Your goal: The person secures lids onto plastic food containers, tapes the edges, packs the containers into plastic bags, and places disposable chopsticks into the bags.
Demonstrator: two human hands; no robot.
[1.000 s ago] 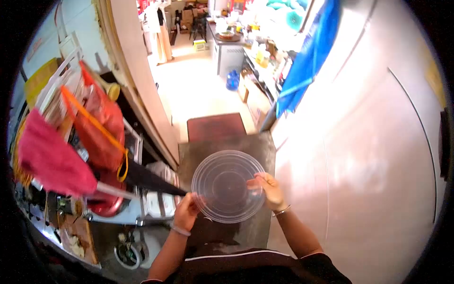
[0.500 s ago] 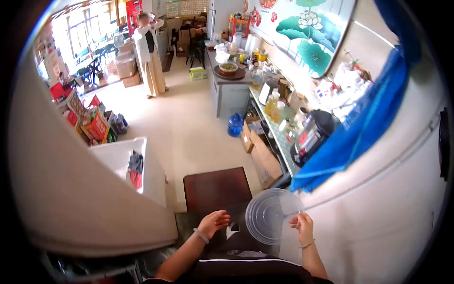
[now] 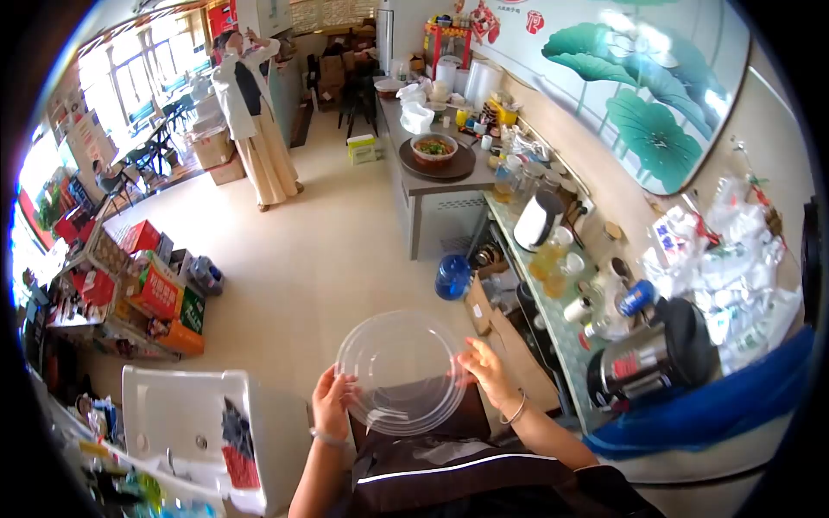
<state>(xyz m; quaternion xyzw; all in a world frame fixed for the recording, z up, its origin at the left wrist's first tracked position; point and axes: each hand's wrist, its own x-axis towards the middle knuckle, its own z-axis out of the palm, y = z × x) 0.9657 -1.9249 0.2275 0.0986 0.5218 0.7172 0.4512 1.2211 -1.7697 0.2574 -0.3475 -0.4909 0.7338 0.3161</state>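
Observation:
A clear round plastic lid with ringed ridges is in front of my body, tilted slightly. My left hand grips its left edge, fingers curled over the rim. On the opposite side, my right hand has its fingertips at the rim and appears to pinch it. Further ahead, a bowl of food with green and red bits sits on a dark round board on the grey counter.
To the left is a white sink with a dark and red cloth on its edge. A shelf at right holds bottles and a black-and-silver kettle. A blue water jug stands on the floor. Another person stands far left.
I have moved forward past the wall and blue curtain. The lid has shifted left, and my left hand, free before, now grips it too. The other person's arms are raised higher.

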